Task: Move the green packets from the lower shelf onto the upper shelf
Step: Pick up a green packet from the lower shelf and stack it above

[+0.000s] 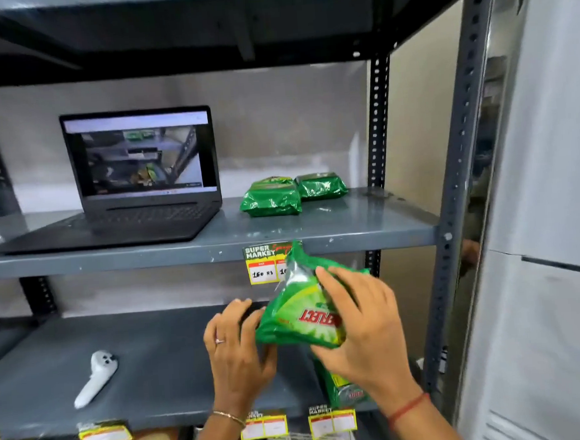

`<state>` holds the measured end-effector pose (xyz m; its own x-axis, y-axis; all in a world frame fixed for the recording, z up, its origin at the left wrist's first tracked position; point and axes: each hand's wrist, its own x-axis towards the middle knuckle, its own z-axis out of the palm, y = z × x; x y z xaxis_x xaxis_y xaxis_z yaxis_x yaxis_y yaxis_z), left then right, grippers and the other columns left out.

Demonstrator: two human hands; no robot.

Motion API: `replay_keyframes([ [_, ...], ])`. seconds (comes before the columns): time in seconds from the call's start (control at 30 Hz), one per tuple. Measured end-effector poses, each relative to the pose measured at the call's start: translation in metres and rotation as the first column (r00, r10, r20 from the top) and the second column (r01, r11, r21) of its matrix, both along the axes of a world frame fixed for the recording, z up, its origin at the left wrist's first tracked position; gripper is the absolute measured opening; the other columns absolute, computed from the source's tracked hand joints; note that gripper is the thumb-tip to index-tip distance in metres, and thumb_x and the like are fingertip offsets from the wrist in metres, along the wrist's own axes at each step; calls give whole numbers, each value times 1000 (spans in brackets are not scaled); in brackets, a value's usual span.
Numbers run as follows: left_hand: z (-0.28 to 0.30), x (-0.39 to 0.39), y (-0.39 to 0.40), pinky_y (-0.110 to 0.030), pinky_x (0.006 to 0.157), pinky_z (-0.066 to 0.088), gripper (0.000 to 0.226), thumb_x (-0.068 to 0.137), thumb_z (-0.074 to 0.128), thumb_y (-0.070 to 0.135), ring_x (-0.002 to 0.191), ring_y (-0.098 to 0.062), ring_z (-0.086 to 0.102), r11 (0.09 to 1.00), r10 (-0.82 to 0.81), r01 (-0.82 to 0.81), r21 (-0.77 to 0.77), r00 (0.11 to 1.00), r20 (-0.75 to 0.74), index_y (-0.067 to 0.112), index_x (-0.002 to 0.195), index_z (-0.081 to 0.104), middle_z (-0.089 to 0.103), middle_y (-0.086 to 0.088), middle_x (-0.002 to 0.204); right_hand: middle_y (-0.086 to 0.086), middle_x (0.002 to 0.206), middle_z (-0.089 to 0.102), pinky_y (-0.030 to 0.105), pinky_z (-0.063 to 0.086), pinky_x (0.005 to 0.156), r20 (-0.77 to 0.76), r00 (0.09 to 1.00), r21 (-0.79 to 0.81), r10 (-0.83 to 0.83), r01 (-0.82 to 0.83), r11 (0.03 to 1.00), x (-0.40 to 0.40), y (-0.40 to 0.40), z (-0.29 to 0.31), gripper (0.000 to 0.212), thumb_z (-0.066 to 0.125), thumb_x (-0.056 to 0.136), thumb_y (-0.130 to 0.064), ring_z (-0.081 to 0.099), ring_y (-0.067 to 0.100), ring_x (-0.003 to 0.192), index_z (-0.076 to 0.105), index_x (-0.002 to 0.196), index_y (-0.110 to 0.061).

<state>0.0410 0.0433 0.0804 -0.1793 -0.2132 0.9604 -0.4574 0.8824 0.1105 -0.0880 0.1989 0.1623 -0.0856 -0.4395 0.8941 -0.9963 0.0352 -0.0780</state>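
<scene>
Packet (300, 317) clamped between your right hand (361, 324) and left hand (237, 343), both curled round it, above lower shelf (147, 363); two packets (293, 193) on upper shelf (316, 223) beside laptop (134, 179).

A price tag (267, 264) hanging from the upper shelf's front edge (147, 255) reads "SUPER MARKET", with "160 RS" handwritten below. At its 5 o'clock, the held green packet (302, 317) shows upside-down red lettering, only partly legible. Tags along the lower shelf edge (332, 421) again read "SUPER MARKET".
</scene>
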Motion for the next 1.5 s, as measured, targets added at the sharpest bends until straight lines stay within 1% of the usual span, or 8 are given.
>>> replay_keyframes([
  [0.27, 92, -12, -18, -50, 106, 29, 43, 81, 55, 31, 122, -29, 52, 996, 84, -83, -33, 996, 21, 14, 120, 59, 58, -10, 129, 5, 124, 58, 43, 38, 97, -78, 985, -33, -156, 154, 988, -41, -20, 90, 88, 70, 53, -39, 51, 24, 111, 50, 136, -20],
  [0.47, 146, -38, -26, -55, 102, 36, 50, 80, 54, 37, 120, -31, 53, 995, 99, -98, -10, 983, 155, 12, 123, 59, 59, -11, 128, 2, 124, 55, 45, 37, 96, -94, 963, 89, -251, 260, 962, -86, -55, 138, 90, 77, 53, -38, 50, 24, 114, 45, 137, -25],
  [0.63, 166, -69, -30, -52, 111, 25, 58, 84, 47, 49, 128, -31, 48, 991, 89, -115, 66, 946, 313, 16, 131, 57, 55, -9, 137, 0, 134, 47, 46, 35, 100, -56, 950, 328, -306, 307, 893, -120, -87, 169, 86, 73, 67, -37, 39, 23, 126, 35, 142, -28],
  [0.8, 161, -94, -46, -51, 116, 12, 79, 85, 18, 75, 142, -25, 32, 975, 34, -133, 179, 882, 469, 29, 143, 44, 42, -1, 151, 6, 134, 49, 54, 42, 101, 1, 943, 582, -332, 269, 768, -154, -122, 181, 85, 76, 68, -35, 40, 29, 128, 37, 142, -25],
  [0.93, 157, -93, -53, -47, 119, 5, 110, 61, -15, 90, 147, -15, 15, 938, -16, -190, 291, 813, 582, 39, 148, 27, 26, 9, 158, 7, 132, 52, 54, 45, 99, 30, 942, 688, -335, 223, 690, -169, -141, 175, 93, 83, 63, -35, 46, 31, 124, 38, 143, -25],
  [1.07, 171, -100, -62, -48, 119, 5, 113, 54, -4, 96, 147, -14, 12, 881, -115, -257, 396, 697, 707, 41, 148, 26, 21, 11, 160, 9, 133, 53, 48, 48, 98, 77, 943, 713, -323, 174, 679, -187, -161, 172, 96, 84, 58, -33, 49, 31, 122, 39, 142, -25],
  [1.2, 183, -102, -69, -47, 119, 3, 93, 70, 15, 92, 148, -12, 6, 824, -260, -299, 481, 556, 790, 44, 150, 14, 11, 13, 161, 11, 138, 50, 44, 47, 102, 154, 944, 742, -292, 84, 665, -194, -176, 167, 97, 85, 61, -28, 47, 30, 126, 37, 145, -23],
  [1.5, 186, -105, -76, -48, 119, 4, 88, 74, 21, 89, 148, -13, 3, 816, -295, -296, 496, 525, 799, 46, 150, 9, 6, 13, 162, 13, 141, 48, 27, 40, 96, 254, 942, 764, -219, -57, 643, -193, -191, 168, 88, 79, 70, -11, 47, 30, 125, 37, 146, -19],
])
